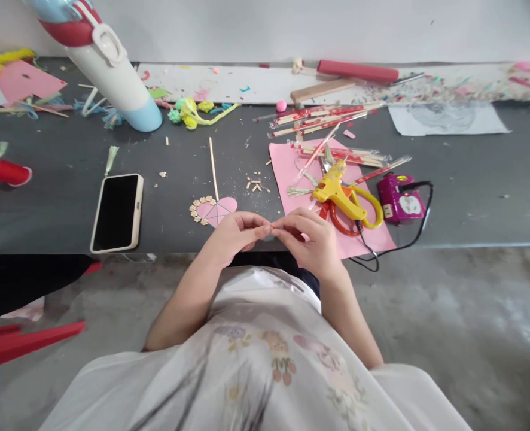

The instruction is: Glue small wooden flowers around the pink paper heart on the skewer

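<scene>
Over the table's front edge, my left hand (238,235) and my right hand (307,236) meet with their fingertips pinched together. Whatever they hold is too small to make out. Just beyond my left hand lies a pink paper heart (220,209) with dark lines across it, edged on its left with small wooden flower shapes (201,209). A thin wooden stick (213,167) reaches away from the heart. Short cut stick pieces (256,184) are scattered to its right. Beside my right hand, a yellow glue gun (340,190) rests on scissors (375,206) and pink paper (287,170).
A phone (118,212) lies at left, with red thread (11,172) farther left. Behind stands a tall bottle (112,78). Wrapped sticks (323,117) lie at the back right. A purple box (402,200) has a black cable (422,224) looping over the front edge.
</scene>
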`<state>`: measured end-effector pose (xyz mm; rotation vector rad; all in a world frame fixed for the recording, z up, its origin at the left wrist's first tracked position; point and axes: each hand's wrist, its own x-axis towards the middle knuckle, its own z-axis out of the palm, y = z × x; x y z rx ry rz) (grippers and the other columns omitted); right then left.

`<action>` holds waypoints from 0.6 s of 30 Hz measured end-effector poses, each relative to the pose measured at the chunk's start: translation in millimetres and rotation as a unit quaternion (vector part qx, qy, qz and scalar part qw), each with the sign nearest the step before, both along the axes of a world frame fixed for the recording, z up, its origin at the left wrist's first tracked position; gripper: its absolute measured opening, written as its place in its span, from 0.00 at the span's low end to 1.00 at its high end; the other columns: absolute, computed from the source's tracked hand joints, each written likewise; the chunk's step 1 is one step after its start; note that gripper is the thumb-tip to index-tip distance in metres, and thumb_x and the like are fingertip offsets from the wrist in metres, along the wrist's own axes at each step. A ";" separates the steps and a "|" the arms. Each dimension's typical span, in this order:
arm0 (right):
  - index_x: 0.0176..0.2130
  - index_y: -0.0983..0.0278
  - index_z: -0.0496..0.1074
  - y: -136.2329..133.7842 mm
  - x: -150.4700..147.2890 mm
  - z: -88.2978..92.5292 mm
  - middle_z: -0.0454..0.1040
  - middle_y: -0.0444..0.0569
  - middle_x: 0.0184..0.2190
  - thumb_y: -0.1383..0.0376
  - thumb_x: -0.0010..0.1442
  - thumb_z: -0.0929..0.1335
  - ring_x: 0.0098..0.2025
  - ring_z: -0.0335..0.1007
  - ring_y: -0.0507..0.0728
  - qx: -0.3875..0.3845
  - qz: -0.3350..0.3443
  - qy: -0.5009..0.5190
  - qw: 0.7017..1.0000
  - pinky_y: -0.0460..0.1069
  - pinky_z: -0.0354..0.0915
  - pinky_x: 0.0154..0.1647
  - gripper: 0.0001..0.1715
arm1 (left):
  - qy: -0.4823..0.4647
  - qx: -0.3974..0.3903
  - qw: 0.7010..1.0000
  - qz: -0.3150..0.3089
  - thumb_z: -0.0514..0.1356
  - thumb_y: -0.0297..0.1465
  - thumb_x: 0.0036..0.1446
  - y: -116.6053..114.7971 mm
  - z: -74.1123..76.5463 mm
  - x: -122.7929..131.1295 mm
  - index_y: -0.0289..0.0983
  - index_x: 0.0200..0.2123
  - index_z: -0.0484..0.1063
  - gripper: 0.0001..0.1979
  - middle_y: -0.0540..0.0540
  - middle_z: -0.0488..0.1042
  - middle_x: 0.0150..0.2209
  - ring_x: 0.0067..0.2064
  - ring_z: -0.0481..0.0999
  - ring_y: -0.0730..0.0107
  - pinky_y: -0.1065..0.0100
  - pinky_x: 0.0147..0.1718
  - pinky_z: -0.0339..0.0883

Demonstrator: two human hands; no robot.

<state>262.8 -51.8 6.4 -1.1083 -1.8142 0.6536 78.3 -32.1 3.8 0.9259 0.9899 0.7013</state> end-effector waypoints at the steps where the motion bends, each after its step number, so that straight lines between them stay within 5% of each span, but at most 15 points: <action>1: 0.37 0.61 0.77 -0.4 0.1 -0.3 0.75 0.44 0.31 0.71 0.61 0.71 0.27 0.65 0.48 0.002 -0.002 0.003 1.000 0.45 0.64 0.26 0.05 | 0.007 0.006 1.000 0.001 0.73 0.44 0.45 -0.4 0.7 0.0 0.35 0.31 0.77 0.19 0.54 0.67 0.22 0.18 0.56 0.85 0.74 0.17 0.45; 11: 0.38 0.61 0.77 -2.7 2.2 0.2 0.74 0.44 0.30 0.71 0.61 0.71 0.26 0.64 0.48 0.011 -0.003 0.003 1.000 0.45 0.63 0.25 0.05 | 0.152 0.175 0.972 0.033 0.66 0.42 0.54 -8.2 5.9 2.9 0.35 0.34 0.77 0.15 0.50 0.72 0.26 0.24 0.62 0.80 0.76 0.21 0.56; 18: 0.37 0.62 0.76 -1.8 4.4 -0.1 0.74 0.44 0.30 0.70 0.60 0.71 0.24 0.62 0.47 0.006 -0.015 -0.007 1.000 0.45 0.62 0.23 0.03 | 0.178 0.204 0.962 0.040 0.64 0.41 0.56 -9.1 6.3 4.6 0.36 0.34 0.77 0.13 0.50 0.73 0.26 0.24 0.63 0.79 0.76 0.21 0.57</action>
